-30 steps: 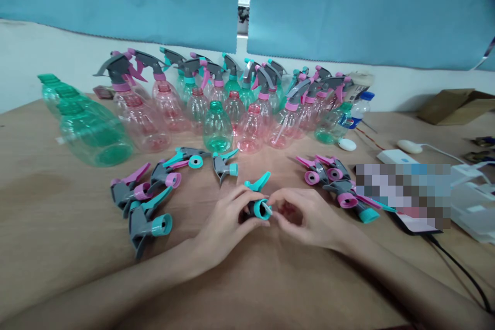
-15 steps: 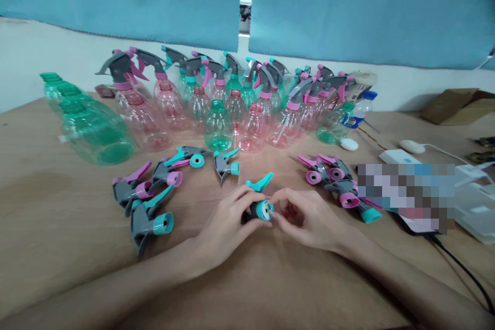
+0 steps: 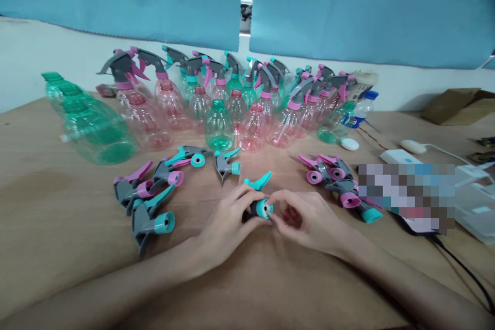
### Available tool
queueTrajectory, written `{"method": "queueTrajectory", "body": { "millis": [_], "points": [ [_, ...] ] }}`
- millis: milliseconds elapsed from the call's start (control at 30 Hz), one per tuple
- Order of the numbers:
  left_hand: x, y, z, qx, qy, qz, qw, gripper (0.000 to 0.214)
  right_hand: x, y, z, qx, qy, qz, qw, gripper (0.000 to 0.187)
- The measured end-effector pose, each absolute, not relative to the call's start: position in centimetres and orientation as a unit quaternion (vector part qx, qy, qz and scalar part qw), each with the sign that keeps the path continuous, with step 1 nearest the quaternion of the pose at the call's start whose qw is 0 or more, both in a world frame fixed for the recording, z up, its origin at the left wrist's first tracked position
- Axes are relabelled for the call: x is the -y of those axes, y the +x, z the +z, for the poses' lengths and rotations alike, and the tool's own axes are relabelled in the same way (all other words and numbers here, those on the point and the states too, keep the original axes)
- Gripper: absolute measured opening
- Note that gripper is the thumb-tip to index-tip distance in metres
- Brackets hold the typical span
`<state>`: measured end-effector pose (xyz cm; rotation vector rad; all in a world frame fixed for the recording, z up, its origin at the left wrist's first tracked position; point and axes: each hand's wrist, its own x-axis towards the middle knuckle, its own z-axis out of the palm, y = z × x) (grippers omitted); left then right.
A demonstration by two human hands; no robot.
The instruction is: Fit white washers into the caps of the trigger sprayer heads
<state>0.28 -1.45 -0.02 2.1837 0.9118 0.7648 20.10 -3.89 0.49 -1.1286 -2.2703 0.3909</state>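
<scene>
My left hand point(image 3: 226, 221) is closed round a grey spray trigger head point(image 3: 258, 201) with a teal lever and teal screw collar, held just above the wooden table point(image 3: 58, 206). My right hand point(image 3: 305, 219) is pinched at the collar's open end, fingertips touching it; whether it holds something small there is hidden. Loose trigger heads point(image 3: 149, 193) lie to the left, and more trigger heads with pink collars point(image 3: 336, 180) lie to the right.
Pink and green clear plastic bottles point(image 3: 220, 108), some capped with trigger heads, stand in a cluster at the back. Green bottles point(image 3: 91, 124) lie on their sides at the left. White devices point(image 3: 474, 201), cables, a cardboard piece point(image 3: 456, 105) and a blurred patch sit at the right.
The thin white piece seen at the collar a second ago is no longer visible. Both hands stay together on the trigger head, barely shifting.
</scene>
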Motion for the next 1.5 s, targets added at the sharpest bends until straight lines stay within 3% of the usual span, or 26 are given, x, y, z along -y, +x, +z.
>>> {"method": "queueTrajectory", "body": {
  "millis": [1033, 1233, 1367, 1500],
  "points": [
    [1.6, 0.2, -0.2, -0.342, 0.839, 0.292, 0.307, 0.025, 4.0, 18.9, -0.2, 0.816, -0.452, 0.106, 0.345, 0.006],
    [1.4, 0.4, -0.1, -0.361, 0.834, 0.289, 0.301, 0.026, 4.1, 18.8, -0.3, 0.757, -0.518, 0.184, 0.353, 0.005],
    [1.4, 0.4, 0.0, -0.357, 0.837, 0.288, 0.299, 0.027, 3.9, 19.0, -0.6, 0.742, -0.488, 0.284, 0.362, 0.011],
    [1.4, 0.4, 0.0, -0.355, 0.839, 0.286, 0.297, 0.023, 3.7, 19.2, -0.8, 0.753, -0.457, 0.285, 0.378, 0.008]
  ]
}}
